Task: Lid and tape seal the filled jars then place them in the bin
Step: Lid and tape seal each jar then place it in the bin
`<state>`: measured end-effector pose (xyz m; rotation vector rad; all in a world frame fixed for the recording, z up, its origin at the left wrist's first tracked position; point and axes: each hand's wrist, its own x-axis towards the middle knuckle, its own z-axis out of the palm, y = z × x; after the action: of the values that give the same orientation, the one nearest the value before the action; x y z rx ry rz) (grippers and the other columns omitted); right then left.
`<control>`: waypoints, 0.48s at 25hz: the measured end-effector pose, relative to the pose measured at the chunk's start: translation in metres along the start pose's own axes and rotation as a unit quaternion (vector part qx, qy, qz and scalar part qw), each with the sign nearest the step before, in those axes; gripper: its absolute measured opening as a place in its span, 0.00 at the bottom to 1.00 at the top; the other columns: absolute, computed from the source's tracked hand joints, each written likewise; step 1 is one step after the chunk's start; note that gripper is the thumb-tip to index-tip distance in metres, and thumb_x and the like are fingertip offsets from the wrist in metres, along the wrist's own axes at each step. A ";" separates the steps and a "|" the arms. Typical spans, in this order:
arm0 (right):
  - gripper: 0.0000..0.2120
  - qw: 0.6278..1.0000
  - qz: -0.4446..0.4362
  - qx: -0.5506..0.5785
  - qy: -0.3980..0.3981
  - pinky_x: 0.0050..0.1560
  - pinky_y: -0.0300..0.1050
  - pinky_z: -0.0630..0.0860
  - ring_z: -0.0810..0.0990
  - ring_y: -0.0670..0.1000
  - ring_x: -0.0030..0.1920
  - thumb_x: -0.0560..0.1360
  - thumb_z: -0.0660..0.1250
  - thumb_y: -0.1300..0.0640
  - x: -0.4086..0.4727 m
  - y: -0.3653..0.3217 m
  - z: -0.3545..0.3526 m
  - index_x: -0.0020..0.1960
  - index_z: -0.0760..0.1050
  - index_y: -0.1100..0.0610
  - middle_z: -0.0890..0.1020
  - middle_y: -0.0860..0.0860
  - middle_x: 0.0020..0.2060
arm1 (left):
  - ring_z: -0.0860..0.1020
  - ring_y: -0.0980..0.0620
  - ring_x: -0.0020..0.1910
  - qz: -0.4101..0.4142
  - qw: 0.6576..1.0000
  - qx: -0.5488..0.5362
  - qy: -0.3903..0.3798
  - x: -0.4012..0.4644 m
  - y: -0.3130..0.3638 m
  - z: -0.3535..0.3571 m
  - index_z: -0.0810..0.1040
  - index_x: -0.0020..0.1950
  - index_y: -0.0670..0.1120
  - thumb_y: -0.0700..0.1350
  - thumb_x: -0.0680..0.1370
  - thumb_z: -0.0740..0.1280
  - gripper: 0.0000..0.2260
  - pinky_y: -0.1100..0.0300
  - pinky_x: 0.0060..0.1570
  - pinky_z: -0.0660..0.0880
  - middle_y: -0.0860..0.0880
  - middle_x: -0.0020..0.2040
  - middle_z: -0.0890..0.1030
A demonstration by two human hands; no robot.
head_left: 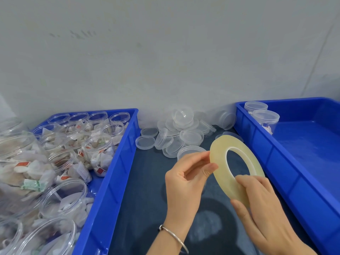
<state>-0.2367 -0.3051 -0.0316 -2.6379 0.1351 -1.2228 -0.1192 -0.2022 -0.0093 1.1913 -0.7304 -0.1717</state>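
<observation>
Over the dark desk (pixel 147 181), between two glossy blue bins, the right hand (pixel 261 205) is gripping a flat, translucent yellowish tape ring (pixel 219 155) while the left hand (pixel 185 177) fingers (pixel 211 167) are pinching its edge, clear round lids (pixel 184 131) lying behind.

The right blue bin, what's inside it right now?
Two lidded clear jars stand in the right blue bin, at its far left corner. Its near end is cut off by the frame.

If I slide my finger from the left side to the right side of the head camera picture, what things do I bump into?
Left blue bin full of open filled jars → pile of clear lids → left hand → tape roll → right hand → right blue bin holding two lidded jars.
</observation>
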 end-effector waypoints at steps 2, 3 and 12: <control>0.17 1.000 0.001 -0.003 -0.005 0.46 0.39 0.63 0.66 0.44 0.42 0.82 0.45 0.45 -0.001 0.000 0.000 0.52 0.66 0.55 0.75 0.49 0.38 | 0.83 0.55 0.45 0.005 1.000 0.009 0.003 -0.002 -0.001 -0.001 0.84 0.50 0.41 0.45 0.67 0.73 0.13 0.69 0.46 0.76 0.49 0.46 0.85; 0.17 1.000 0.003 -0.003 -0.008 0.45 0.39 0.63 0.66 0.43 0.42 0.82 0.45 0.45 -0.001 0.001 -0.001 0.53 0.66 0.55 0.75 0.49 0.38 | 0.83 0.54 0.45 0.001 1.000 0.008 0.003 -0.002 0.000 -0.001 0.84 0.49 0.41 0.45 0.67 0.73 0.13 0.69 0.46 0.76 0.49 0.46 0.85; 0.17 1.000 0.020 0.008 -0.011 0.45 0.39 0.64 0.66 0.44 0.42 0.81 0.46 0.43 -0.006 0.003 0.000 0.53 0.66 0.54 0.75 0.48 0.39 | 0.82 0.57 0.38 -0.050 0.999 -0.002 -0.005 -0.001 0.000 0.000 0.83 0.40 0.44 0.49 0.64 0.75 0.10 0.69 0.39 0.75 0.50 0.38 0.84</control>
<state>-0.2404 -0.3065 -0.0368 -2.6203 0.1728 -1.1771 -0.1195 -0.2015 -0.0102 1.2255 -0.6790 -0.2615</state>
